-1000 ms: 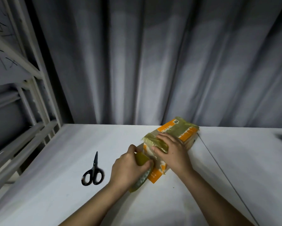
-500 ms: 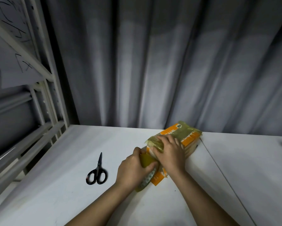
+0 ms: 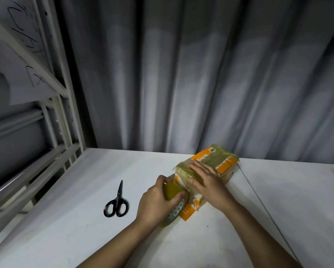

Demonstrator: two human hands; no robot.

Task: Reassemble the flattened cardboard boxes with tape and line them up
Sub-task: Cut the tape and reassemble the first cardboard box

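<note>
Your left hand (image 3: pixel 158 202) grips tape (image 3: pixel 174 202); right hand (image 3: pixel 206 180) flat, pressing box (image 3: pixel 210 167) near table (image 3: pixel 65 219) back edge. One box mid-taping; lining-up not begun.

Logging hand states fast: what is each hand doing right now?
Left hand: grips the tape roll.
Right hand: open, fingers flat, pressing on the taped box.

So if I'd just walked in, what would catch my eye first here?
Probably the orange and white box wrapped in yellowish tape, mid-table, with the right hand pressed flat on top. Beside it, the left hand grips a tape roll against the box's near end. Black scissors lie closed on the white table, left of the hands.
</note>
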